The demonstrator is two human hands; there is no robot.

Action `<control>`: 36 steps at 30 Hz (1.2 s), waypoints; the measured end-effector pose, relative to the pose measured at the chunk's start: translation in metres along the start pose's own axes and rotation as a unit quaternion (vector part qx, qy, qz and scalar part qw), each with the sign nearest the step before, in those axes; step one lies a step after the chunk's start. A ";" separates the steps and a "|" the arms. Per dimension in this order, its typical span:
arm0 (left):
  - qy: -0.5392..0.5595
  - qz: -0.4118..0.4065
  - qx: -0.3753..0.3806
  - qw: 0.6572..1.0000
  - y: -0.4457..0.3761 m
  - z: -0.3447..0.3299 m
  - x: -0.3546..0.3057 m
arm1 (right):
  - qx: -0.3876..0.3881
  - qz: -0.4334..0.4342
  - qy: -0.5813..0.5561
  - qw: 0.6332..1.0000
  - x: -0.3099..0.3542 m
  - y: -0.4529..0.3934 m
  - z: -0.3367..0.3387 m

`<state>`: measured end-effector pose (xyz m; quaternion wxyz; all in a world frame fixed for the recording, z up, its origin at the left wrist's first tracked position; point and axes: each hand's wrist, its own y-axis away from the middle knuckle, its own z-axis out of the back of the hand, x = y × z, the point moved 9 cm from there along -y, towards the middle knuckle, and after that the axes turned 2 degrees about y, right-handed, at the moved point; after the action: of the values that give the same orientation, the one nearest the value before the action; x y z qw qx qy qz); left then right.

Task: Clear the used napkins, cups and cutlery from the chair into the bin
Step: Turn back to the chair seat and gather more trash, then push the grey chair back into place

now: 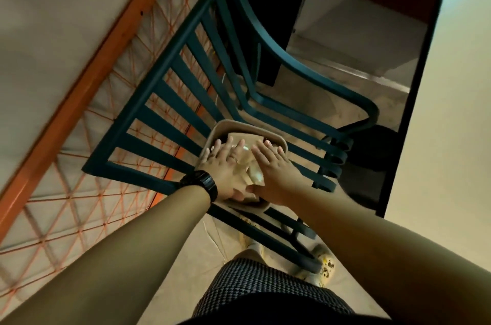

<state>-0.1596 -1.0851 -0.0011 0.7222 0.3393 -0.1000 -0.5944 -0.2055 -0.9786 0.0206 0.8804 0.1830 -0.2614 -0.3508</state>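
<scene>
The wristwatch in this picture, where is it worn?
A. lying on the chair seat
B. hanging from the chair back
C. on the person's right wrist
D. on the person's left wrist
D: the black wristwatch sits on the left wrist, just behind the left hand, which lies flat on the paper pile in the tray on the chair; the right hand has a bare wrist.

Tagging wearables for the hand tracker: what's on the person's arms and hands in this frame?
Both forearms are bare, with no sleeves in view. The left hand has a chunky black wristwatch on its wrist and a thin ring on one finger. The right hand shows no watch, ring or glove. The nails look short and unpainted.
</scene>
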 end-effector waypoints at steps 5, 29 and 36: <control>-0.019 -0.021 -0.019 0.999 0.015 0.028 -0.041 | -0.054 -0.049 -0.032 0.997 -0.027 0.042 0.036; -0.193 -0.358 -0.025 0.913 0.147 -0.065 -0.531 | -0.274 -0.419 -0.215 0.838 -0.291 0.539 -0.003; -0.225 -0.452 -0.014 0.863 0.233 -0.151 -0.677 | -0.314 -0.525 -0.244 0.753 -0.323 0.721 -0.082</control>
<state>-0.0777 -0.3870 0.2028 0.3371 0.1945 -0.0875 -0.9170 0.0192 -0.2418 0.2128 0.4721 -0.0871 -0.2055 -0.8528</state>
